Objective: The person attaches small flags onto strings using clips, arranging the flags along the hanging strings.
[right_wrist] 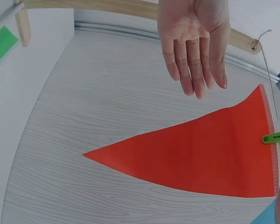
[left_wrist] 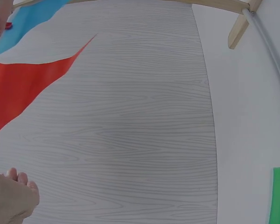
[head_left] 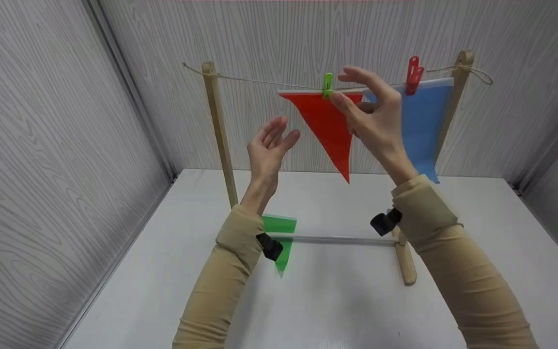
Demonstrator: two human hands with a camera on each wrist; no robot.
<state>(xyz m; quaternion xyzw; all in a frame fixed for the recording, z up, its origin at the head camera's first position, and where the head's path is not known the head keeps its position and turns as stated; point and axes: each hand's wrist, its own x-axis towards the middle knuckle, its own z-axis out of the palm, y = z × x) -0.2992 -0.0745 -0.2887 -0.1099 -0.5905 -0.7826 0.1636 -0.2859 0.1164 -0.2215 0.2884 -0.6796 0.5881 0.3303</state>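
A red triangular pennant (head_left: pixel 325 118) hangs from the string, with a green clothespin (head_left: pixel 327 87) clipped on its top edge. My right hand (head_left: pixel 378 114) is raised beside that clothespin, thumb tip close to its lower end and index finger spread apart above. To the left of the pennant, my left hand (head_left: pixel 267 148) is held up with relaxed fingers and nothing in it. In the right wrist view, the left hand's fingers (right_wrist: pixel 191 60) point toward the red cloth without touching it. A blue pennant (head_left: pixel 422 121) hangs farther right under a red clothespin (head_left: pixel 413 76), partly behind my right hand.
The string (head_left: pixel 259 81) runs between a left wooden post (head_left: pixel 218 126) and a right wooden post (head_left: pixel 456 92). A green pennant (head_left: pixel 284 225) lies on the white table (head_left: pixel 337 300) under a grey crossbar (head_left: pixel 337 239). Wood-grain panels (head_left: pixel 133 29) enclose the back and sides.
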